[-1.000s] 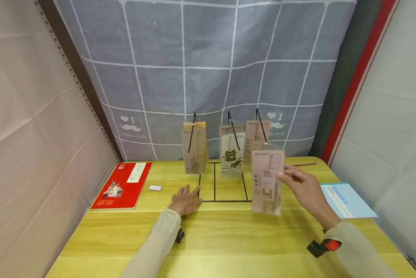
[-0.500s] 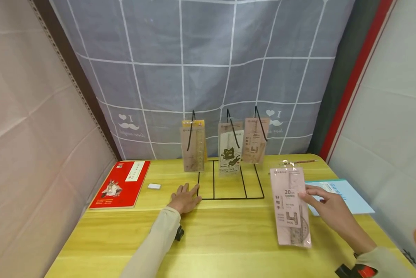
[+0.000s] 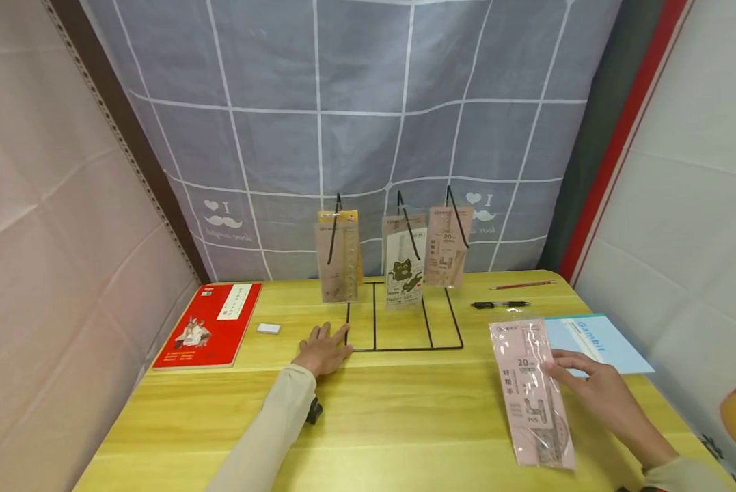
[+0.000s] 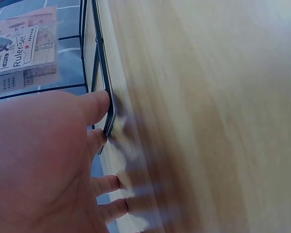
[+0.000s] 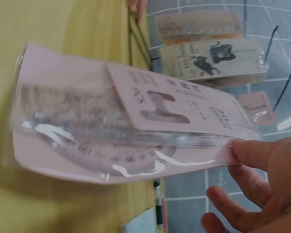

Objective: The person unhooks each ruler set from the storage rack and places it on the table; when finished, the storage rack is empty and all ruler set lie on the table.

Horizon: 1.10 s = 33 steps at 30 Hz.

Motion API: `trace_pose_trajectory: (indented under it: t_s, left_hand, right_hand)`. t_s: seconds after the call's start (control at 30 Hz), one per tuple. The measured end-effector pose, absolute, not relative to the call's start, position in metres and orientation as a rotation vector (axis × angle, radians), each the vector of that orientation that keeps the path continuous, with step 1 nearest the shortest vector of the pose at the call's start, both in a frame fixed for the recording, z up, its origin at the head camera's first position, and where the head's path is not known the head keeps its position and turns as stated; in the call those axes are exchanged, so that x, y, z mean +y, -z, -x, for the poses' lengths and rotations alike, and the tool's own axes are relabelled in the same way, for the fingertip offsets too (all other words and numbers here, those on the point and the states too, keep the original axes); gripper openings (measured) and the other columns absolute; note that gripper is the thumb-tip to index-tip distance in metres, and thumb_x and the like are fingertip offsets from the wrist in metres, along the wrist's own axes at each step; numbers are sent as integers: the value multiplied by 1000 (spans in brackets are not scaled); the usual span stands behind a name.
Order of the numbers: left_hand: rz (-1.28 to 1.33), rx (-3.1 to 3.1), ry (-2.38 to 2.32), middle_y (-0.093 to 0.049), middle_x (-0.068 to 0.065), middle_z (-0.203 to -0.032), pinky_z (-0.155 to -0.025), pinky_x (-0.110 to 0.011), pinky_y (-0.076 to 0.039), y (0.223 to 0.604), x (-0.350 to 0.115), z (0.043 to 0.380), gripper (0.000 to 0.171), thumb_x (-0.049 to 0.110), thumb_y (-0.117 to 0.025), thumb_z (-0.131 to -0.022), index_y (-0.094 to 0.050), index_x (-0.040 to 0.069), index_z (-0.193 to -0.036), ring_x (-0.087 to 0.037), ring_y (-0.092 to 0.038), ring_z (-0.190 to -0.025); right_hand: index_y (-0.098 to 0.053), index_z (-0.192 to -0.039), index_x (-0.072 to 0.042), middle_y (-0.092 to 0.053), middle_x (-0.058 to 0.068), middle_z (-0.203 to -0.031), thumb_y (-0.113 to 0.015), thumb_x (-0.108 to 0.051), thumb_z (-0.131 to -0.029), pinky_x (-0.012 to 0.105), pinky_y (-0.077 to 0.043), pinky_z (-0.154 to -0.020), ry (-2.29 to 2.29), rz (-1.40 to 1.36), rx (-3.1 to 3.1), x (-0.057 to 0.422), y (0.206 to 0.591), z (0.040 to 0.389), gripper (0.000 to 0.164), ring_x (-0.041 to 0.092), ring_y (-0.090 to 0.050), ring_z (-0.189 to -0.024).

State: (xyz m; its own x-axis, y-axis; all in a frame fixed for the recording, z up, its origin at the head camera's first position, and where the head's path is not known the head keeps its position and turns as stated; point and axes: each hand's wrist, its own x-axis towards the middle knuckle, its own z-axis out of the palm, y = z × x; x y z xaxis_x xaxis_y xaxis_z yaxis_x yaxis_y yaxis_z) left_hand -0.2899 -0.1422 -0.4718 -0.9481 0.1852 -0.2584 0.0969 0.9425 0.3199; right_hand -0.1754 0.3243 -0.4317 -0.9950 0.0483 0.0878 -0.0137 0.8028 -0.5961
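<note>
My right hand [image 3: 601, 389] pinches the right edge of a pink ruler set packet [image 3: 530, 389] between thumb and fingers, over the front right of the table. A protractor shows through the clear wrap in the right wrist view. My left hand [image 3: 322, 352] lies with fingers spread at the front left corner of a black wire display rack [image 3: 404, 350]; in the left wrist view its thumb touches the base wire. From the rack's hooks hang a packet with a yellow top [image 3: 338, 266], a cat-printed ruler set [image 3: 404, 266] and another pink ruler set [image 3: 446, 246].
On the wooden table [image 3: 355, 437], a red notebook [image 3: 210, 324] and a white eraser [image 3: 268, 329] lie to the left. A black pen [image 3: 499, 305], a red pencil [image 3: 523, 285] and a light blue notebook [image 3: 620, 348] lie to the right. A grey curtain [image 3: 368, 137] hangs behind.
My right hand has drawn the pink ruler set off the right hook, then right, down and towards me. The packet left on that hook has swung back. My left hand stays at the rack's corner.
</note>
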Motion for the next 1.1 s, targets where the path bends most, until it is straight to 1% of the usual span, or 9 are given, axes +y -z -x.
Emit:
trace_pose_trajectory:
  t_s: [0.03,0.1,0.17,0.27,0.37,0.53,0.73,0.83,1.1]
  left_hand:
    - [-206,2812,-441,-18,-23,-171,-120,-73,-23,472,-142,290,59,44,-40,-112,-29,24,-166,-47,-17,-158]
    - [-202,2817,-440,-19,-22,-171,-120,-72,-23,472,-143,290,58,44,-41,-112,-29,25,-166,-46,-18,-158]
    - [-202,2821,-438,-19,-22,-171,-120,-73,-23,473,-143,291,59,44,-41,-111,-30,25,-166,-46,-18,-158]
    - [-205,2821,-413,-17,-22,-172,-120,-72,-23,476,-143,292,60,46,-41,-111,-28,26,-166,-46,-17,-158]
    - [-211,2830,-390,-16,-21,-172,-120,-72,-23,482,-144,296,61,49,-39,-111,-26,28,-167,-46,-16,-158]
    - [-232,2849,-392,-20,-21,-171,-119,-72,-26,478,-143,292,59,47,-40,-111,-29,26,-166,-46,-19,-158]
    - [-246,2845,-404,-20,-22,-171,-119,-73,-26,474,-143,288,59,46,-39,-112,-29,25,-166,-46,-20,-158]
    - [-242,2844,-407,-20,-22,-171,-119,-73,-25,475,-144,289,59,46,-39,-112,-29,25,-166,-46,-20,-158]
    - [-239,2843,-422,-20,-22,-171,-119,-73,-25,475,-143,288,59,46,-40,-112,-30,25,-166,-46,-19,-158]
  right_hand:
    - [-77,-117,-2,-61,27,-143,-68,-44,-101,48,-56,-93,-937,16,-2875,325,437,176,46,53,-54,-131]
    - [-77,-116,0,-60,28,-143,-68,-43,-101,59,-48,-100,-910,14,-2864,326,448,178,46,55,-51,-131]
    - [-76,-115,3,-58,31,-143,-68,-41,-101,70,-38,-97,-881,21,-2852,326,457,180,46,59,-48,-130]
    - [-76,-115,3,-56,32,-144,-70,-40,-99,69,-32,-89,-788,89,-2859,324,469,183,46,60,-46,-128]
    - [-76,-115,2,-55,32,-144,-72,-37,-97,64,-30,-84,-723,145,-2860,321,478,185,43,61,-44,-126]
    - [-76,-113,1,-50,34,-144,-70,-34,-97,65,-26,-86,-688,123,-2850,319,490,183,39,62,-36,-126]
    - [-75,-109,0,-40,38,-150,-68,-34,-99,71,-23,-93,-682,113,-2874,319,498,184,37,64,-27,-133]
    - [-76,-107,-1,-38,39,-151,-70,-31,-98,73,-22,-95,-676,115,-2861,318,499,184,32,64,-25,-135]
    - [-78,-106,-2,-35,41,-153,-75,-28,-93,78,-19,-99,-624,139,-2886,315,500,184,30,65,-23,-138]
